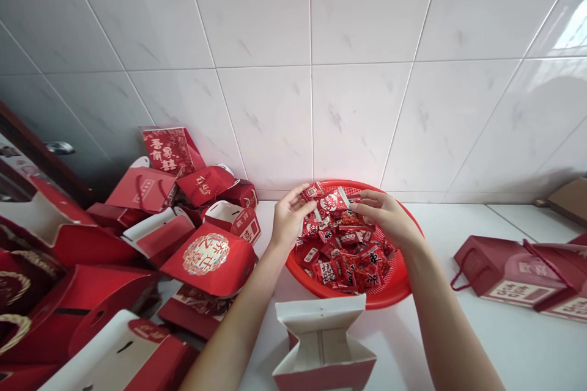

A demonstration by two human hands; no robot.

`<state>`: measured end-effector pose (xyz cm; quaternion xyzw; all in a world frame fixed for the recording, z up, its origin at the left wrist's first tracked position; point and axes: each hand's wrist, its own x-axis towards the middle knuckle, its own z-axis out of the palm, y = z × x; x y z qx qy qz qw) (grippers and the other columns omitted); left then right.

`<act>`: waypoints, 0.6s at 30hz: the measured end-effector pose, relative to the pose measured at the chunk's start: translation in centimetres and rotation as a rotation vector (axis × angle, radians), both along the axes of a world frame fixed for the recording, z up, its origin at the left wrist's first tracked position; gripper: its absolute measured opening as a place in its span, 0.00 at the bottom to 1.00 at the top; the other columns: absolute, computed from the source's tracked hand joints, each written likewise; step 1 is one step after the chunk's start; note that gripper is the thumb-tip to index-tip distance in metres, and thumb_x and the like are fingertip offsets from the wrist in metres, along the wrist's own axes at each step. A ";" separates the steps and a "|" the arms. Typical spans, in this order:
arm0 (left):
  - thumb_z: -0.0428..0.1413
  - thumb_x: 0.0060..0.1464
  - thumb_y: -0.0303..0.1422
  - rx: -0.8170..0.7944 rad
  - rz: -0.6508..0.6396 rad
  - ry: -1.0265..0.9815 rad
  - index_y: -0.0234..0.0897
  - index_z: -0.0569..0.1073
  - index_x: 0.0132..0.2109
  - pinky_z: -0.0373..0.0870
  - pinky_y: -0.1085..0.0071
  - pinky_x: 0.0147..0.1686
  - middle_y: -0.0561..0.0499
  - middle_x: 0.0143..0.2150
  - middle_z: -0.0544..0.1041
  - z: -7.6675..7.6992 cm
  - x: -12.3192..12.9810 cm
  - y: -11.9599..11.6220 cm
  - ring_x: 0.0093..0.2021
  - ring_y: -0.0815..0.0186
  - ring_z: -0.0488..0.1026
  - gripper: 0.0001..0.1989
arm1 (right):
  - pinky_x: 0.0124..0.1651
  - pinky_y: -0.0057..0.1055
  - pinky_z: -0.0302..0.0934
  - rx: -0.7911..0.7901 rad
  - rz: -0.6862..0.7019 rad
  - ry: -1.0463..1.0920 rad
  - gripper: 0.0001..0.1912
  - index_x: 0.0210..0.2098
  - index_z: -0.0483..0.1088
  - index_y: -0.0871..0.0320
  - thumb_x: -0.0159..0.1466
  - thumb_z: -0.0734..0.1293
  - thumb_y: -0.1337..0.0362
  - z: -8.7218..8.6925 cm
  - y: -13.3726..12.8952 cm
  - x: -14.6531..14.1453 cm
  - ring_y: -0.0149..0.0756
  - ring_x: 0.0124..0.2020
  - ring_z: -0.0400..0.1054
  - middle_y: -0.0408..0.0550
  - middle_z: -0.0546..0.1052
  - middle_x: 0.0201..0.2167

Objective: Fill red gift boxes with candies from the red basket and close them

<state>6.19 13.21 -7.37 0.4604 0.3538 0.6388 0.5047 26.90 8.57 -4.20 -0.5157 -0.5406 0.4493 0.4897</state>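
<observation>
A red plastic basket (415, 278) holds a heap of red wrapped candies (351, 259). Over its far side, my left hand (290, 217) pinches the left end of a red candy packet (331, 202) with white ends, thumb against fingers. My right hand (385, 217) has its fingers closed at the packet's other end; its fingertips are partly hidden. Another small red packet (313, 190) lies by my left fingertips. Just in front of the basket stands an open red gift box (325, 376) with a pale inside, its top flaps spread.
Many red gift boxes (208, 253) are piled on the left, some open, some closed. On the right stand closed red boxes (513, 272) with cord handles, and a brown cardboard piece (568, 198) behind them. A tiled wall (358, 122) rises behind the white table (440, 336).
</observation>
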 end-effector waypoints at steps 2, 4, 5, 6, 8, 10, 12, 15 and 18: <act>0.71 0.35 0.31 -0.002 -0.016 0.011 0.35 0.81 0.48 0.74 0.64 0.48 0.45 0.48 0.83 0.0 -0.1 0.0 0.44 0.60 0.79 0.28 | 0.33 0.34 0.61 -0.007 0.002 -0.007 0.22 0.42 0.77 0.57 0.53 0.76 0.51 -0.1 0.0 0.0 0.38 0.33 0.71 0.47 0.81 0.33; 0.72 0.35 0.31 -0.006 -0.031 0.017 0.35 0.81 0.48 0.74 0.63 0.48 0.45 0.47 0.84 0.0 -0.1 -0.1 0.44 0.59 0.79 0.28 | 0.31 0.34 0.59 -0.012 -0.001 -0.006 0.22 0.43 0.77 0.57 0.53 0.76 0.51 -0.1 -0.1 -0.1 0.36 0.30 0.69 0.46 0.79 0.30; 0.72 0.35 0.31 -0.007 -0.035 0.017 0.35 0.81 0.48 0.74 0.64 0.47 0.45 0.46 0.84 0.0 -0.1 -0.1 0.44 0.59 0.79 0.28 | 0.30 0.33 0.58 -0.010 -0.006 -0.002 0.22 0.42 0.77 0.57 0.52 0.77 0.51 -0.1 -0.1 -0.1 0.35 0.28 0.68 0.45 0.79 0.28; 0.72 0.35 0.31 -0.008 -0.038 0.014 0.35 0.82 0.48 0.74 0.64 0.47 0.45 0.46 0.84 0.0 -0.1 -0.1 0.44 0.59 0.79 0.28 | 0.29 0.33 0.58 -0.003 -0.011 0.003 0.22 0.42 0.77 0.57 0.52 0.77 0.52 0.0 -0.1 -0.2 0.35 0.27 0.67 0.44 0.78 0.27; 0.71 0.35 0.31 -0.010 -0.048 0.011 0.36 0.82 0.48 0.74 0.64 0.47 0.45 0.47 0.84 0.0 0.0 -0.2 0.44 0.60 0.79 0.27 | 0.28 0.33 0.57 0.009 -0.011 0.015 0.22 0.42 0.77 0.58 0.51 0.77 0.54 0.0 -0.1 -0.4 0.34 0.26 0.67 0.44 0.78 0.27; 0.71 0.35 0.31 -0.013 -0.059 0.022 0.36 0.82 0.48 0.75 0.64 0.47 0.45 0.48 0.84 0.1 0.0 -0.2 0.45 0.60 0.79 0.27 | 0.28 0.33 0.58 0.011 -0.005 0.029 0.21 0.41 0.76 0.58 0.51 0.76 0.55 0.1 -0.1 -0.5 0.34 0.27 0.68 0.45 0.79 0.28; 0.71 0.35 0.31 -0.017 -0.067 0.036 0.36 0.82 0.48 0.75 0.64 0.47 0.45 0.47 0.84 0.2 0.1 -0.3 0.45 0.59 0.79 0.27 | 0.29 0.32 0.59 0.012 -0.001 0.042 0.21 0.41 0.76 0.59 0.51 0.76 0.56 0.0 0.0 -0.6 0.34 0.27 0.69 0.45 0.80 0.29; 0.70 0.35 0.30 -0.011 -0.073 0.046 0.37 0.82 0.47 0.75 0.64 0.46 0.46 0.46 0.84 0.5 0.1 -0.5 0.45 0.59 0.79 0.26 | 0.29 0.32 0.59 0.025 -0.008 0.032 0.20 0.41 0.76 0.59 0.51 0.75 0.57 -0.1 0.0 -0.6 0.34 0.27 0.69 0.44 0.79 0.27; 0.70 0.36 0.30 -0.016 -0.088 0.038 0.37 0.82 0.47 0.75 0.65 0.45 0.46 0.45 0.84 0.6 0.2 -0.7 0.44 0.60 0.79 0.26 | 0.28 0.32 0.58 0.024 -0.023 0.012 0.20 0.41 0.76 0.59 0.51 0.75 0.56 -0.1 0.0 -0.5 0.34 0.26 0.68 0.43 0.77 0.25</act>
